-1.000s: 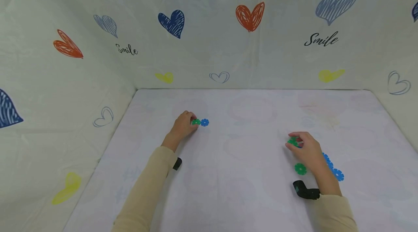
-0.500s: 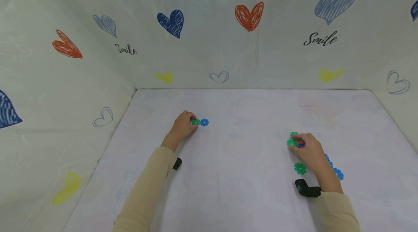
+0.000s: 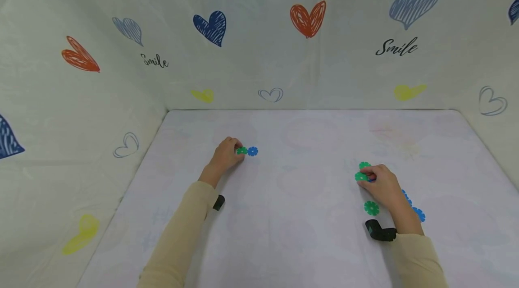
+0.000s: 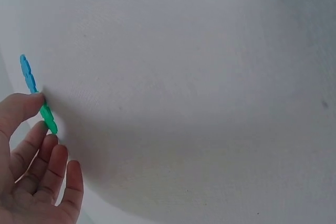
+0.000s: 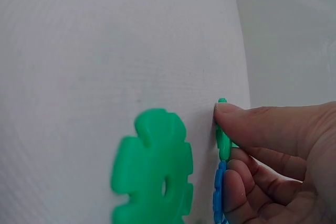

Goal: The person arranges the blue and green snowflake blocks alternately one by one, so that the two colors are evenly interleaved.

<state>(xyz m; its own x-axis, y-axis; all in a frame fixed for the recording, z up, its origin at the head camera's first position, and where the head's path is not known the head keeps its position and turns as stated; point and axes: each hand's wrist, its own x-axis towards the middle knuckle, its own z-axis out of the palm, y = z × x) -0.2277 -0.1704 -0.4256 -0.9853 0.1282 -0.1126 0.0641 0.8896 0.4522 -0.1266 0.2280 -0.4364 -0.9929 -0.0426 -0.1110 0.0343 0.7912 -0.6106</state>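
Note:
In the head view my left hand (image 3: 225, 157) pinches a green notched snowflake disc (image 3: 242, 150), which joins a blue notched disc (image 3: 252, 151) on its right. The left wrist view shows this pair edge-on, the green piece (image 4: 48, 117) between thumb and fingers. At the right, my right hand (image 3: 383, 186) pinches a green disc (image 3: 361, 176) between thumb and fingers. Another green disc (image 3: 364, 165) shows just beyond its fingertips. A blue disc (image 5: 218, 192) adjoins the pinched green one (image 5: 223, 142) in the right wrist view; the fingers partly hide these pieces.
One loose green disc (image 3: 371, 208) lies on the white tabletop (image 3: 292, 225) near the right wrist. Blue discs (image 3: 419, 214) lie beyond the right forearm, partly covered by it. Black wrist devices (image 3: 380, 230) sit at both cuffs. Heart-printed cloth walls (image 3: 344, 67) enclose the table.
My right fingers have shifted and curled further in, bringing the far green disc into view beyond them. The left hand keeps its grip on the green disc. The head view has shifted slightly.

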